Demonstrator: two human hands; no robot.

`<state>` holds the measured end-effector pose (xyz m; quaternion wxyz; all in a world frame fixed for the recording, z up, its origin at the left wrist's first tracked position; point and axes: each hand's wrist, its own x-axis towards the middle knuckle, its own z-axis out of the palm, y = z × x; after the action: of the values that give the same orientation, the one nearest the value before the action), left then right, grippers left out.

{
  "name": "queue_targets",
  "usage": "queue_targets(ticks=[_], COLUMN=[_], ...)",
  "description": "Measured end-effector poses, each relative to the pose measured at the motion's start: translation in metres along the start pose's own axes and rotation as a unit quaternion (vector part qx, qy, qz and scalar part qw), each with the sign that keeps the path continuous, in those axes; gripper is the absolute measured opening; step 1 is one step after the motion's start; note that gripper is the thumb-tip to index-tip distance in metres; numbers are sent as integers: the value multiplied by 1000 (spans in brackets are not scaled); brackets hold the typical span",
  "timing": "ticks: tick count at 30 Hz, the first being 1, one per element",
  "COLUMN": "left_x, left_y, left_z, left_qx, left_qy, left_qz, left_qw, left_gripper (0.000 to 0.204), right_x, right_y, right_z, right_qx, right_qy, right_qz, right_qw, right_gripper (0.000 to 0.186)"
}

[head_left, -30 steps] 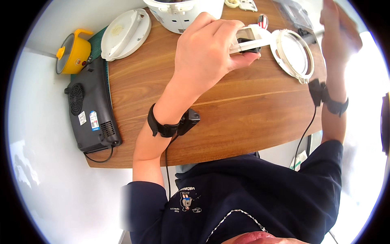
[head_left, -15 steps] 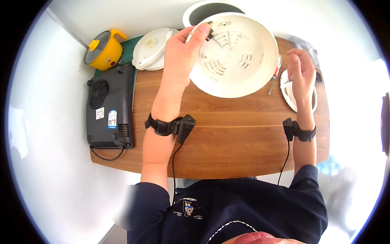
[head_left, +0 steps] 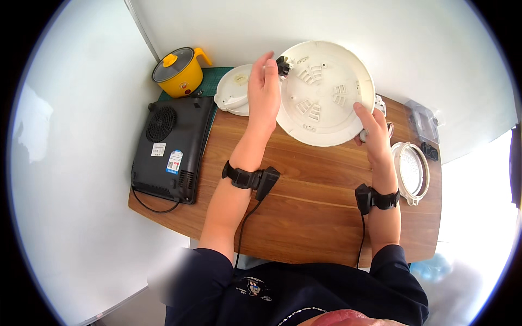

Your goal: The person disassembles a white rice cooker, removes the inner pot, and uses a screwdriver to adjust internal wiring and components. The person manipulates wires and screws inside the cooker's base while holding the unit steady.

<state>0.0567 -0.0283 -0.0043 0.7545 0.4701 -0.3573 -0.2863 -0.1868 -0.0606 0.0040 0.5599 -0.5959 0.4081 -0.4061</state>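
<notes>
A round off-white plastic base plate (head_left: 329,126) with slotted vents is held up over the far part of the table, its slotted face toward me. Closed on its lower right rim is my right hand (head_left: 375,133), thumb on the face and fingers partly hidden behind. My left hand (head_left: 264,98) stands upright at the plate's left edge, fingers stretched out and not wrapped around the rim. Between its fingertips and the plate sits a small black plug-like part (head_left: 283,66). Whether the left palm touches the rim, I cannot tell.
At the far left stands a yellow electric pot (head_left: 182,76) near a green mat (head_left: 216,79). A black appliance with a fan grille (head_left: 176,144) lies at left. A white lid-like part (head_left: 231,89) sits behind my left hand. To the right are a white ring (head_left: 401,173) and clear plastic box (head_left: 424,122).
My right hand has moved left from above the ring and taken hold of the plate's rim. My left thumb has come off the plate, and those fingers have straightened. The view has shifted.
</notes>
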Motion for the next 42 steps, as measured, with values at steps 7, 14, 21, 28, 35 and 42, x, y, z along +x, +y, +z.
queue_targets(ticks=[7,14,21,28,35,42], left_x=[5,11,14,-6,46,73], left_y=[-8,-11,8,12,7,-34], left_z=[-11,-7,-27,-3,-82,-141], left_qx=[393,255,121,113,83,92], left_qy=[-7,18,33,-167,90,179], left_qz=[301,423,54,-95,-16,-148], left_qw=[869,869,991,975,992,968], left_gripper=[51,33,26,48,26,23], right_x=[2,7,7,9,0,4], right_y=[-1,5,-2,-4,-15,-10], right_z=[3,3,-1,0,-3,-4], right_qx=[-38,-13,31,110,65,39], right_qy=[-2,7,36,103,51,41], right_qz=[-11,3,2,-17,-140,-143], right_qw=[999,1000,999,988,987,988], right_gripper=[33,32,29,42,68,59])
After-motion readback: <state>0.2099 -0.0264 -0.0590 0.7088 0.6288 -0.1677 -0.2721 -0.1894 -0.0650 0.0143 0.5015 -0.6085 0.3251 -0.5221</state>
